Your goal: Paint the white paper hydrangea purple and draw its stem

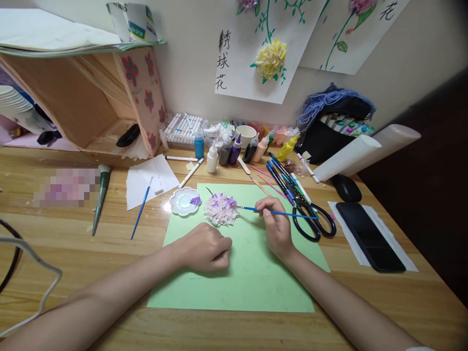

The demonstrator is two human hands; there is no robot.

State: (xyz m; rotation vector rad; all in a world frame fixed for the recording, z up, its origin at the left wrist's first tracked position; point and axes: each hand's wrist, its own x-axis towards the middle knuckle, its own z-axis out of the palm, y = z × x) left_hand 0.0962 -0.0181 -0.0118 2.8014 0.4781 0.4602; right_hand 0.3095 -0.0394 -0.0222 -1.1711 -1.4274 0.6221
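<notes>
My right hand [277, 225] grips a thin blue paintbrush [252, 209], its tip touching the right side of a ruffled paper flower [220, 210]. The flower is pale pink-white, with purple paint over its upper part. It lies on a sheet of green paper [263, 287]. My left hand [206, 247] rests on that sheet just below the flower, curled into a fist with nothing visible in it. Left of the flower, a white flower-shaped palette [179, 202] holds a dab of purple paint [195, 200].
Paint bottles [234, 150] line the back. Black-handled scissors [310, 222] and several pens [288, 183] lie right, near a phone [369, 236]. Another blue brush [142, 207] and a green-handled brush [101, 197] lie left. A pink box [141, 97] stands at the back left.
</notes>
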